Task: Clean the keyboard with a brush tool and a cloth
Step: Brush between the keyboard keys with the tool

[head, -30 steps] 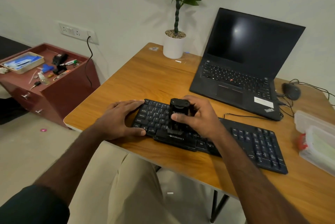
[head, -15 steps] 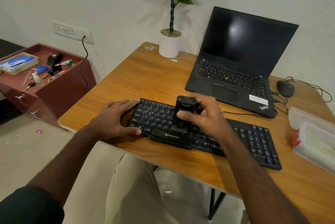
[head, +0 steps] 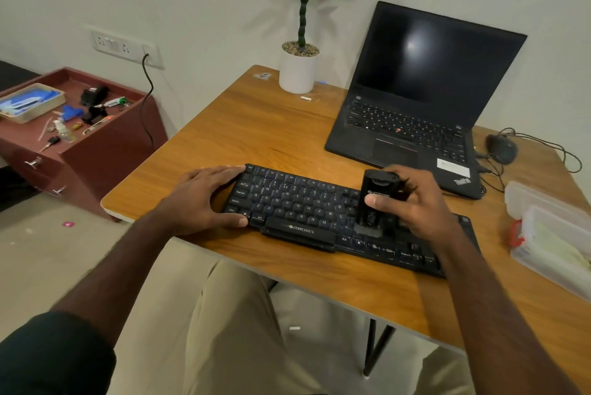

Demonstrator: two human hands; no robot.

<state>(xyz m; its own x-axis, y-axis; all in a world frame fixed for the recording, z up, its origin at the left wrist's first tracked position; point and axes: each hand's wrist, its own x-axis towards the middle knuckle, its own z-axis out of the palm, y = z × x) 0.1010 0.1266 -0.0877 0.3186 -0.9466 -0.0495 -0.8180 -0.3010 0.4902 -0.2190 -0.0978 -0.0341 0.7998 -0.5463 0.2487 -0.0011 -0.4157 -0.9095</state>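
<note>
Since a second ago the brush tool [head: 376, 203] has travelled right along the keyboard [head: 307, 209], from just over the spacebar [head: 299, 232] to the keys right of it, and your right hand [head: 415, 203] went with it. Left hand [head: 201, 199] hasn't shifted.

Hand state: your right hand is wrapped around the black tool body, thumb across its front, fingers behind. Left hand lies flat and spread over the keyboard's left end, thumb on the near edge, pinning it down.

How to run this step well, my read:
- Keep the tool upright, bristles down into the gaps, not skating over the keycaps.
- Use short strokes along each row, one direction, so the dirt goes off the board instead of back under the keys.
- Light pressure. Too much and you press keys or splay the bristles.
- Keep the left hand planted; the board sits angled on the desk [head: 256, 126] and will likely slide otherwise.
- The right block under your forearm looks not yet covered, nor does the column under your left fingers. Move the anchor hand when you reach it.

Keyboard: black, full-size, white legends, ZEBRONICS printed on the spacebar. It lies near the front desk edge, in front of the open laptop [head: 415, 100]. Can't tell from here how much dust is left. I don't see the cloth clearly.
</note>
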